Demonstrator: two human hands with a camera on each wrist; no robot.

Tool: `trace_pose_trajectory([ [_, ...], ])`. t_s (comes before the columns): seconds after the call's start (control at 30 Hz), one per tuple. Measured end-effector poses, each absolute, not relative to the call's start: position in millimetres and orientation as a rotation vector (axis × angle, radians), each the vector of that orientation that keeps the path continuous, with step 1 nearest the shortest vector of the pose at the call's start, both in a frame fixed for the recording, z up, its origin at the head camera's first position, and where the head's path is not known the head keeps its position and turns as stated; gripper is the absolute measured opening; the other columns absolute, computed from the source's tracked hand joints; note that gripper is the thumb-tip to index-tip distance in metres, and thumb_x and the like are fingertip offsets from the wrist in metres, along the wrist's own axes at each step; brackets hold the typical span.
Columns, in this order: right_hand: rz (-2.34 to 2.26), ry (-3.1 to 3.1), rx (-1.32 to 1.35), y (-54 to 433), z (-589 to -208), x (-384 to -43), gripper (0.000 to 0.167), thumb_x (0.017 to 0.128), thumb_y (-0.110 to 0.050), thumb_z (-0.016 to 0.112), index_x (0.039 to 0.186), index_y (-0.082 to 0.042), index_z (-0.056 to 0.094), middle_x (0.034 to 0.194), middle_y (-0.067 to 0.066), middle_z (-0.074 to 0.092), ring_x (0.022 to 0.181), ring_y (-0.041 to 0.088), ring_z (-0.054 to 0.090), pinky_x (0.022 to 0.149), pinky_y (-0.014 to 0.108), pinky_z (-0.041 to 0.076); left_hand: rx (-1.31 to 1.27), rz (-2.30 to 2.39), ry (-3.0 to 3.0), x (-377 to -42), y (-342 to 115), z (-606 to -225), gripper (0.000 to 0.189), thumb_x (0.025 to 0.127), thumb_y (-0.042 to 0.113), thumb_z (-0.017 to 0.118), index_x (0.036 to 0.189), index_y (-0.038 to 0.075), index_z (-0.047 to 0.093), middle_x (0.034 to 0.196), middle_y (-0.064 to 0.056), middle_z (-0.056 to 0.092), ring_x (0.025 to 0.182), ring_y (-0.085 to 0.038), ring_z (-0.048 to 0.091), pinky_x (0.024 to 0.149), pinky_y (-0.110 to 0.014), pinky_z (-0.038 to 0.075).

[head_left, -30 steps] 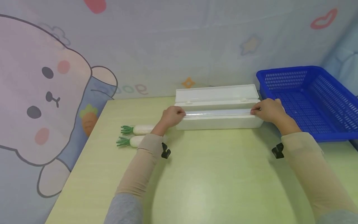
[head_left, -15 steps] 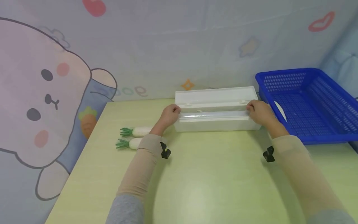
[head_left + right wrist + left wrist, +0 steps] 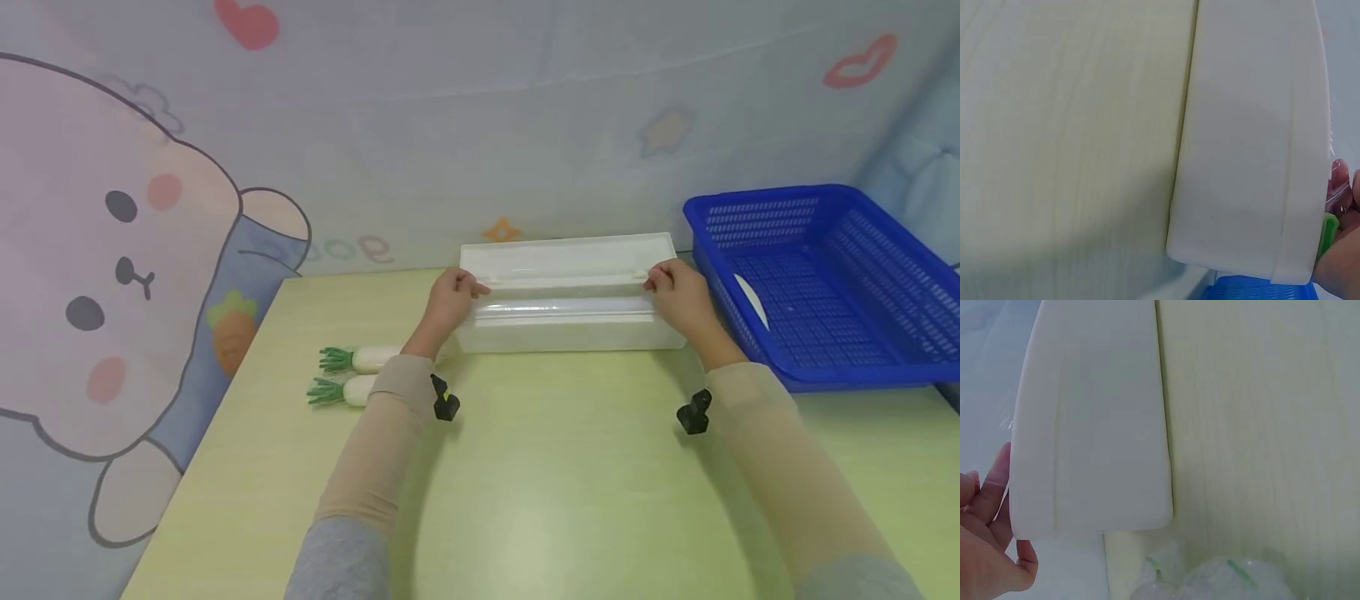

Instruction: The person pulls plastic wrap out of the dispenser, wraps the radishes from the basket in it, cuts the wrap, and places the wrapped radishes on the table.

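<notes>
A long white plastic-wrap dispenser box (image 3: 570, 336) lies on the table with its lid (image 3: 570, 257) tipped back. Clear plastic wrap (image 3: 566, 307) stretches along its opening. At the box's left end, my left hand (image 3: 448, 300) pinches the film between thumb and fingers; its other fingers touch the box end in the left wrist view. My right hand (image 3: 681, 300) pinches the film at the right end, where it shows over the fingertips in the right wrist view. Beside that hand sits a small green piece (image 3: 1327, 234). Two white radishes (image 3: 375, 359) with green tops lie left, partly behind my left arm.
A blue plastic basket (image 3: 795, 375) stands to the right, close to the box. Inside it rests a white, curved-edged thing (image 3: 751, 302), only partly visible. A printed cloth (image 3: 420, 125) hangs behind the pale table (image 3: 540, 483).
My right hand has moved left along the box, uncovering the white thing in the basket. The box has shifted slightly left. My left hand has risen a little at its end.
</notes>
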State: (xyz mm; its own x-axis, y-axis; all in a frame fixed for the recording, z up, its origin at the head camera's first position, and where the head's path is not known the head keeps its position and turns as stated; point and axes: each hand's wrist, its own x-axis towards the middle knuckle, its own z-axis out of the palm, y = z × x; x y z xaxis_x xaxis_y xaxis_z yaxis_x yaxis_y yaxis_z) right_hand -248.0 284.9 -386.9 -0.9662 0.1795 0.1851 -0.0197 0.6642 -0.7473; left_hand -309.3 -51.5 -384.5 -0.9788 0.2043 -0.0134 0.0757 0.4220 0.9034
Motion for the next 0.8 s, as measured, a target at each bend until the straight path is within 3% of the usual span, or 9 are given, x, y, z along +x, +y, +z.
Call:
trace_pose_trajectory([
  [0.13,1.245,-2.644,-0.156,285,-382,-249,0.034,0.106,-0.023,0.033,0.112,0.005,0.052,0.109,0.023,0.062,0.099,0.031,0.058,0.073,0.028,0.042,0.228,1.658,2.522,-312,-51,-382,0.024,0.106,0.022,0.036,0.112,0.002,0.049,0.114,-0.010,0.068,0.106,-0.021,0.060,0.079,-0.029,0.040],
  [0.23,1.309,-2.639,-0.139,285,-380,-249,0.035,0.106,-0.023,0.031,0.114,0.005,0.050,0.113,0.024,0.064,0.103,0.032,0.064,0.070,0.020,0.044,0.201,1.721,2.502,-314,-50,-382,0.025,0.106,0.022,0.037,0.114,0.002,0.049,0.113,-0.011,0.069,0.113,-0.025,0.060,0.088,-0.035,0.041],
  [0.33,1.362,-2.632,-0.118,284,-377,-250,0.034,0.106,-0.023,0.031,0.115,0.005,0.048,0.114,0.023,0.065,0.100,0.027,0.068,0.070,0.015,0.047,0.182,1.824,2.482,-314,-48,-383,0.025,0.106,0.020,0.038,0.116,0.000,0.049,0.109,-0.013,0.069,0.110,-0.026,0.062,0.095,-0.038,0.043],
  [0.53,1.452,-2.566,-0.106,281,-371,-250,0.028,0.106,-0.019,0.033,0.112,0.004,0.048,0.105,0.020,0.069,0.078,0.001,0.067,0.076,0.020,0.054,0.181,2.042,2.439,-315,-47,-386,0.029,0.105,0.014,0.039,0.123,-0.007,0.047,0.102,-0.019,0.068,0.097,-0.029,0.068,0.102,-0.038,0.042],
  [0.8,1.546,-2.485,-0.062,282,-368,-252,0.028,0.106,-0.018,0.034,0.110,0.006,0.048,0.092,0.009,0.072,0.071,-0.005,0.064,0.072,0.017,0.054,0.176,2.187,2.332,-317,-47,-384,0.031,0.104,0.012,0.041,0.123,-0.011,0.045,0.095,-0.019,0.067,0.078,-0.016,0.067,0.085,-0.033,0.054],
])
